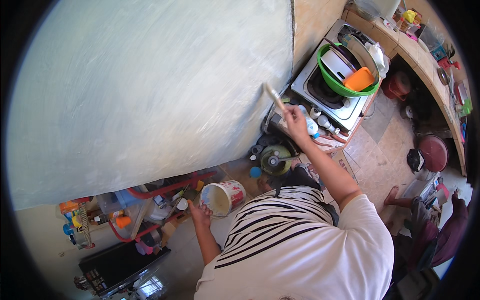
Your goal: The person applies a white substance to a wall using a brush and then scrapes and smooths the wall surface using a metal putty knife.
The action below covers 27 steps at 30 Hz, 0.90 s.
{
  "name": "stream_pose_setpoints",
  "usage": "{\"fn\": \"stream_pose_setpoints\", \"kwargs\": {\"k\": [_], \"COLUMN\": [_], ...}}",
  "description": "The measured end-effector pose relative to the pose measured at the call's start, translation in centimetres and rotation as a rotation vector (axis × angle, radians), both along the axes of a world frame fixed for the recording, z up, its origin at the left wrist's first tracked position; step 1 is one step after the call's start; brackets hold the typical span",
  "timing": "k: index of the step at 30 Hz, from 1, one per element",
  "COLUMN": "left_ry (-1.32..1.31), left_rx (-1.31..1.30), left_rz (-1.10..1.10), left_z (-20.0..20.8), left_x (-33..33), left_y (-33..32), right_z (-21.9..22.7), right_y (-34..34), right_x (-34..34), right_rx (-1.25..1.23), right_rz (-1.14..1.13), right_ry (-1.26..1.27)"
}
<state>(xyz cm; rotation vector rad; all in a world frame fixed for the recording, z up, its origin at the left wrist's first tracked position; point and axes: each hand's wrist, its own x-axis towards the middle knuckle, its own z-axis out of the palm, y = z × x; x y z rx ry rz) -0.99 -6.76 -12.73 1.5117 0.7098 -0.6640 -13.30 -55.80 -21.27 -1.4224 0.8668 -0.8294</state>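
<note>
My right hand (296, 122) is closed round the handle of a paintbrush (273, 93), its bristles against the pale, streaky painted wall (150, 100) close to the wall's right edge. Lower and to the left, my left hand (201, 216) has its fingers curled at the rim of a white paint bucket (234, 194) with red smears on its side. Pale paint coats the bucket's inner wall. Part of the left hand's grip is hidden.
Right of the brush stands a gas stove (352, 112) bearing a green basin (325, 75) of dishes. Below its edge are bottles and pliers (334, 136). A green round container (274, 162) is near my feet. A cluttered red-framed rack (165, 187) lies left; another person's legs (425, 225) show right.
</note>
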Motion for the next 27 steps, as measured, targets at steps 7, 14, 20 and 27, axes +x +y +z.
{"fn": "stream_pose_setpoints", "kwargs": {"k": [7,14,20,27], "left_ry": [0.0,0.029,0.03,0.036], "left_rx": [0.009,-0.034,-0.025,-0.062], "left_rz": [-0.025,-0.067,-0.081,0.003], "left_z": [-0.9,-2.4,-3.5,-3.5], "left_x": [0.0,1.0,1.1,1.4], "left_y": [-0.5,-0.8,-0.8,-0.1], "right_z": [1.7,-0.9,2.1,6.5], "right_y": [-9.7,-3.1,6.1,8.1], "right_x": [3.1,4.8,1.7,-1.6], "right_rx": [-0.101,-0.171,0.078,0.132], "right_rz": [-0.296,-0.161,0.197,0.539], "right_ry": [0.085,0.034,0.072,0.345]}}
